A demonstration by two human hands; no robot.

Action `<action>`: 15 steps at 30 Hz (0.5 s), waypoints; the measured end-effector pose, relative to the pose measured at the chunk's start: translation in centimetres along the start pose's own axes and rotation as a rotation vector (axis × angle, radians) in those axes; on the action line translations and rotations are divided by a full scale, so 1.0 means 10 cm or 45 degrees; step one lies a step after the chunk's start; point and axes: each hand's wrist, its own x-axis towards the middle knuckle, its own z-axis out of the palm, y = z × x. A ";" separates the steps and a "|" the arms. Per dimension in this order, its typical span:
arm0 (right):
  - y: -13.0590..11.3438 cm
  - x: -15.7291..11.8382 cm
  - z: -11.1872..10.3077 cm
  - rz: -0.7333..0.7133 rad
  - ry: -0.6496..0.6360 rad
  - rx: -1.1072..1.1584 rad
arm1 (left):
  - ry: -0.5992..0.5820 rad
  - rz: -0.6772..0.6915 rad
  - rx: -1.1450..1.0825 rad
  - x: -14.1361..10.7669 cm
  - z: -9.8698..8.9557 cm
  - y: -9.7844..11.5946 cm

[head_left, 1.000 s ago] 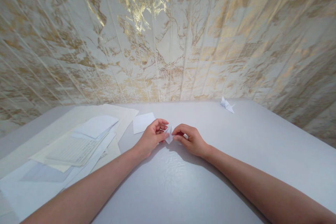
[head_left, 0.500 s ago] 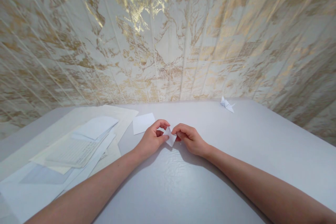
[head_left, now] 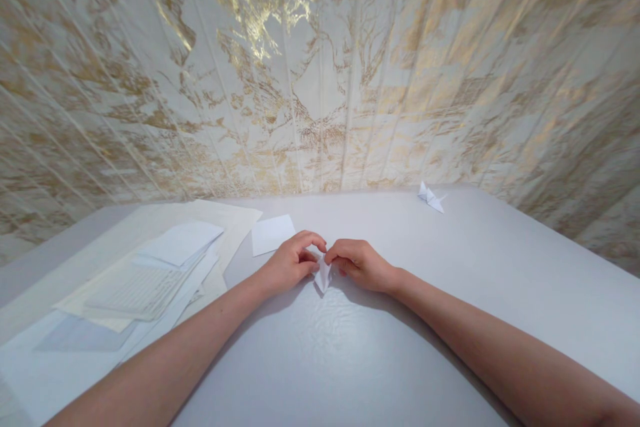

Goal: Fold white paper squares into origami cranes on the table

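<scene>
A small piece of folded white paper [head_left: 323, 278] is held between my two hands just above the middle of the table, its pointed end toward me. My left hand [head_left: 290, 260] grips its left side, the thumb on the paper and the index finger arched over the top. From the other side my right hand [head_left: 361, 264] pinches its upper right edge between thumb and curled fingers. Part of the paper is hidden behind the fingers.
A white paper sheet [head_left: 273, 233] lies just beyond my left hand. Stacked papers [head_left: 135, 287], some with writing, cover the table's left side. A folded paper crane [head_left: 431, 197] sits at the back right. A gold-patterned wall covering [head_left: 320, 80] rises behind the pale table [head_left: 320, 360].
The folded paper has turned and now looks narrower, its point lower and nearer to me. My right fingers have shifted slightly left over its upper edge.
</scene>
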 end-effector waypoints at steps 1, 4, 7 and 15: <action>0.00 0.00 0.01 0.042 -0.011 0.034 | 0.000 0.027 0.039 0.01 -0.01 -0.01; 0.00 0.01 0.02 0.145 -0.014 0.090 | 0.060 0.063 0.210 0.03 -0.02 -0.03; 0.01 0.01 0.02 0.158 -0.024 0.049 | 0.118 0.031 0.310 0.03 -0.04 -0.01; 0.07 -0.01 0.01 -0.053 0.001 -0.169 | -0.102 -0.338 0.056 -0.04 0.00 0.10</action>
